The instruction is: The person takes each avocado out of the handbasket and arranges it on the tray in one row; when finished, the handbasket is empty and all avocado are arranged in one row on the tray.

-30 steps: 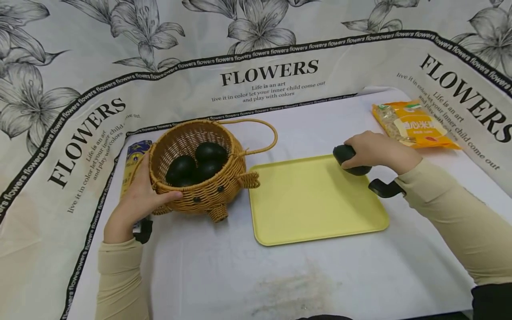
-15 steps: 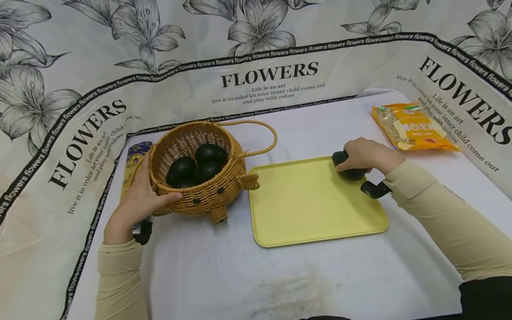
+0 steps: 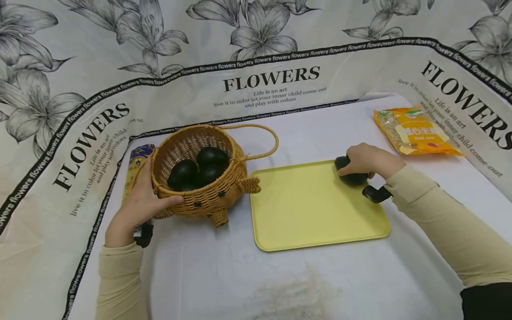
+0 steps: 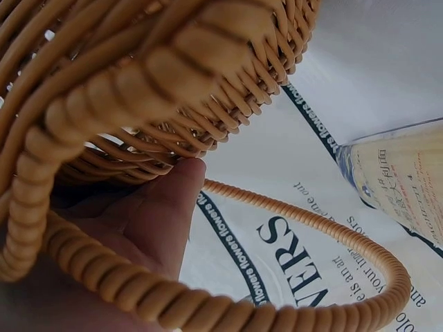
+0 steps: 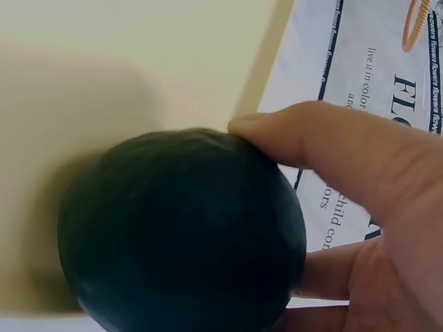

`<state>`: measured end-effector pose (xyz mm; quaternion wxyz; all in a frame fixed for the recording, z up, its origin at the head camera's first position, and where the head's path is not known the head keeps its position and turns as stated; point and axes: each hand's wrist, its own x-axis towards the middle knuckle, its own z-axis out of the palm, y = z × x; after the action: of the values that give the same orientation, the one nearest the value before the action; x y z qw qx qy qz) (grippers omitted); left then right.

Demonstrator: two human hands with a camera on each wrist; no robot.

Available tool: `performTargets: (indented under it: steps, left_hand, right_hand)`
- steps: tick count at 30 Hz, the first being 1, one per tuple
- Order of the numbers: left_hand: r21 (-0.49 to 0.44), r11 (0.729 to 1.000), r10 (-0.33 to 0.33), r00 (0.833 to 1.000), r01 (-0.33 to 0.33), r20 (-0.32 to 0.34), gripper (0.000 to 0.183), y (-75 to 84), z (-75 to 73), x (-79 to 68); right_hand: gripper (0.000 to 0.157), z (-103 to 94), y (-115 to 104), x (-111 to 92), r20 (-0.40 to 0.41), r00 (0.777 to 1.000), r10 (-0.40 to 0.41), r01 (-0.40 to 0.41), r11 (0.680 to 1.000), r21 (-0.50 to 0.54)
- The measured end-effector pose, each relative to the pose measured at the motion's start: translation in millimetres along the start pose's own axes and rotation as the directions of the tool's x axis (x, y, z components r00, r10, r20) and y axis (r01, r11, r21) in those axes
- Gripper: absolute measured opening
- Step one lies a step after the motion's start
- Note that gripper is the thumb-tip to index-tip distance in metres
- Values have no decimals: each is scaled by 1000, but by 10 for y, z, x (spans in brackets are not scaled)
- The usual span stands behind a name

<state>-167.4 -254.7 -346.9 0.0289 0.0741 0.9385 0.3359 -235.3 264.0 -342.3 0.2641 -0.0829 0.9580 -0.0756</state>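
My right hand grips a dark green avocado at the far right corner of a yellow tray. The right wrist view shows the thumb and fingers around one side of the avocado; whether it touches the tray is hard to tell. On the left, my left hand holds a wicker basket by its side, thumb at the front of the rim. Several dark avocados lie inside. Seen from the left wrist, the fingers press against the woven wall.
An orange and clear food packet lies at the back right. A yellow and blue packet stands behind the left hand, partly hidden. The basket's loop handle leans out towards the tray. A flower-printed cloth rises behind the table.
My right hand has come down and slightly left with the avocado, to the tray's far right corner. My left hand and the basket stay in place.
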Motion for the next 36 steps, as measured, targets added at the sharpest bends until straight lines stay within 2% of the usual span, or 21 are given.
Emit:
performTargets:
  steps: [13, 19, 24, 28, 31, 36]
  left_hand:
    - [-5, 1000, 31, 1000, -31, -7, 125, -27, 5, -17]
    - [-14, 999, 49, 999, -49, -16, 125, -30, 15, -1]
    - [-13, 999, 52, 999, -52, -16, 125, -27, 14, 8]
    - [-6, 999, 50, 999, -50, -15, 125, -28, 11, 9]
    - [-4, 999, 51, 999, -51, -17, 124, -32, 12, 9]
    - [-3, 999, 50, 999, -50, -16, 124, -38, 22, 6]
  right_hand:
    - [50, 9, 89, 45, -19, 1000, 12, -11, 999, 36]
    - [58, -3, 130, 32, -36, 999, 24, -22, 999, 39]
    - [69, -60, 116, 11, -67, 998, 19, -19, 1000, 3]
    - [81, -162, 12, -11, -122, 992, -4, -1, 999, -46]
    - [84, -280, -128, -43, -204, 978, -46, 23, 993, -112]
    - [74, -537, -444, -108, -298, 948, -108, 58, 983, -174]
